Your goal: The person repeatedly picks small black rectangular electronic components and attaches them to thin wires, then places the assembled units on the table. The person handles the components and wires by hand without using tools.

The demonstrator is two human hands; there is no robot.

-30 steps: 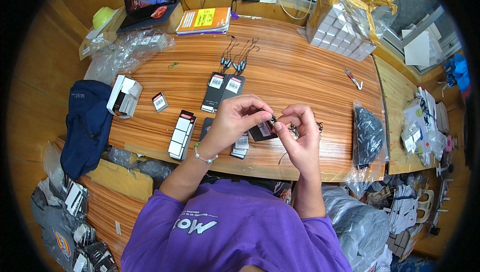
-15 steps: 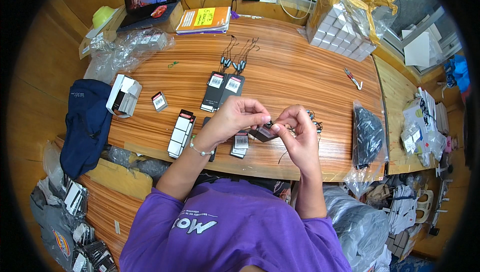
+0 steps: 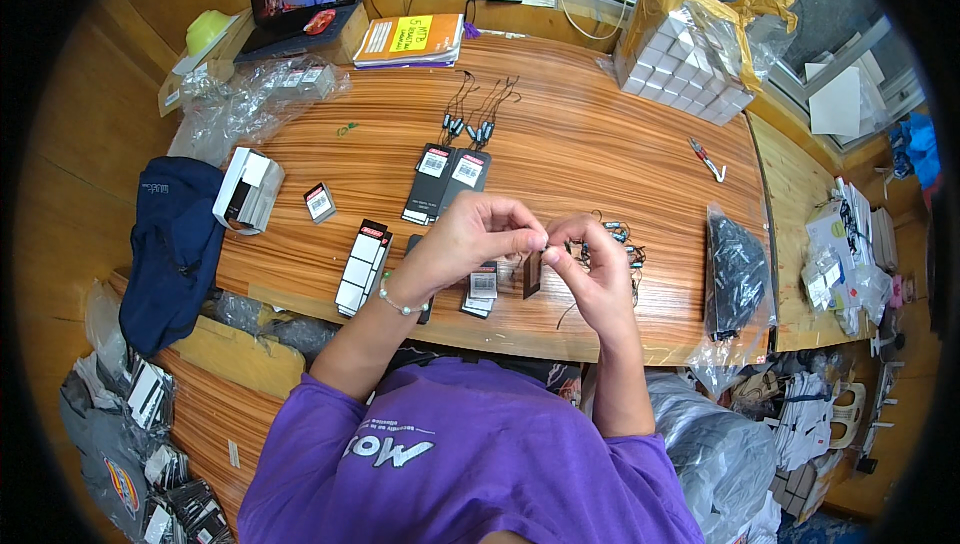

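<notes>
Above the table's front part, my left hand point(image 3: 497, 232) and my right hand point(image 3: 592, 266) meet fingertip to fingertip, both pinched closed. A dark hang tag point(image 3: 531, 279) dangles edge-on just below them. Its thin black string is pinched at the top, mostly hidden by my fingers. Beneath my left hand is a small stack of tags with white labels point(image 3: 482, 286). Behind my right hand lies a loose pile of black strings with small bluish-grey clips point(image 3: 625, 244). Two rows of black labelled tags point(image 3: 440, 182), their strings stretched away from me, rest beyond my left hand.
Left of my forearm lies a strip of black-edged white stickers point(image 3: 361, 272). A white box of tags point(image 3: 248, 192) stands farther left. Snips point(image 3: 707, 159) and a plastic bag of black strings point(image 3: 737, 272) lie to the right. Wrapped small boxes point(image 3: 680, 64) stand at the back right.
The tag has swung from tilted between my fingers to hanging upright below them. My fingertips have come closer together around its string.
</notes>
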